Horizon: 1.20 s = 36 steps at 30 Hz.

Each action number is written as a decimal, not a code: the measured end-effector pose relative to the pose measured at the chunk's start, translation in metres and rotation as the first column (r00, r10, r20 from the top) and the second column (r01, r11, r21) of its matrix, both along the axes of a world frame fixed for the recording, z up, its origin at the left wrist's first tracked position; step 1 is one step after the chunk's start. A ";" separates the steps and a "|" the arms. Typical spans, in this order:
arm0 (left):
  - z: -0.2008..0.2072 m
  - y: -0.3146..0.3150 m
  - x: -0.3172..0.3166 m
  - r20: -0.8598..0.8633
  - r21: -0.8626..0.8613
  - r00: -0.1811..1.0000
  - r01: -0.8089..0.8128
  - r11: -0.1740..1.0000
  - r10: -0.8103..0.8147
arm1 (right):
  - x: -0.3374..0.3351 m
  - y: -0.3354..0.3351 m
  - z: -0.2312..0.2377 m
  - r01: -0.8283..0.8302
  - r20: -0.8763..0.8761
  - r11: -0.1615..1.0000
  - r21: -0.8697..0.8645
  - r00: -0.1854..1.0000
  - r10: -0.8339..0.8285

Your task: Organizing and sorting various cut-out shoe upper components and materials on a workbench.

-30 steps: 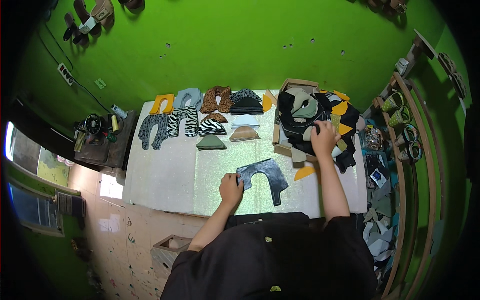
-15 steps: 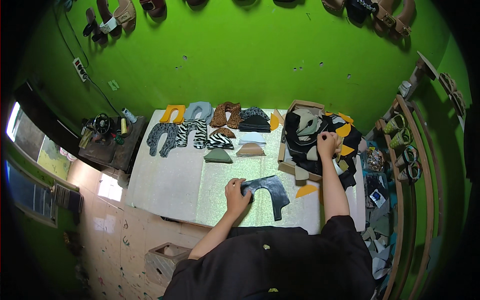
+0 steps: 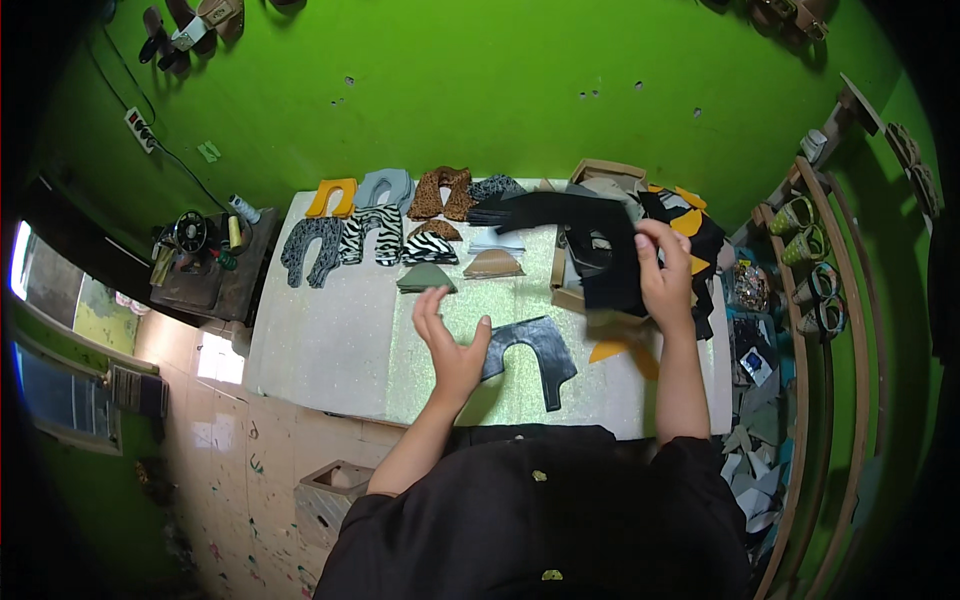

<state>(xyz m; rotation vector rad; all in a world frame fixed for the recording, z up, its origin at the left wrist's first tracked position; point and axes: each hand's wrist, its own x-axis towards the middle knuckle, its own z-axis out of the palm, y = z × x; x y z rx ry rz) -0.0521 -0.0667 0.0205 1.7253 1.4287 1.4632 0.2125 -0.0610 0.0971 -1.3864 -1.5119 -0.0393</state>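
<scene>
Raised over the table's right side, my right hand (image 3: 667,272) grips a black U-shaped piece (image 3: 613,282) of leather-like material by its right edge; the piece is blurred by motion. It covers part of a cardboard box (image 3: 610,172) of dark and grey scraps. My left hand (image 3: 455,355) holds nothing, its fingers spread and raised. Close beside it, a shiny dark U-shaped piece (image 3: 552,350) lies flat on the table, its left end partly hidden by that hand. Orange scraps (image 3: 625,355) lie to the right of this piece.
Behind my hands are stacks of U-shaped pieces, including zebra-print (image 3: 372,237) and leopard-print (image 3: 440,192), and half-round pieces in green (image 3: 427,278) and tan (image 3: 494,263). A sewing machine (image 3: 190,235) stands at left. A wooden rack (image 3: 815,260) holds sandals at right.
My right hand has lifted the black U-shaped piece out of the box area. My left hand has let go of the dark piece on the table and opened. The view has tilted lower.
</scene>
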 end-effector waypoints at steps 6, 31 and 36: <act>0.057 -0.002 -0.014 -0.137 0.063 0.969 0.217 0.974 -0.207 | -0.033 -0.010 0.000 -0.449 0.178 0.787 -0.424 0.810 0.559; -0.150 0.022 -0.023 -0.133 -0.615 0.982 0.025 0.788 -0.135 | -0.066 -0.014 -0.230 -0.035 -0.095 0.693 -0.720 0.994 -0.047; -0.151 0.022 -0.016 -0.197 -0.565 0.975 -0.025 0.825 -0.105 | -0.061 -0.010 -0.229 0.012 -0.063 0.636 -0.771 0.993 -0.096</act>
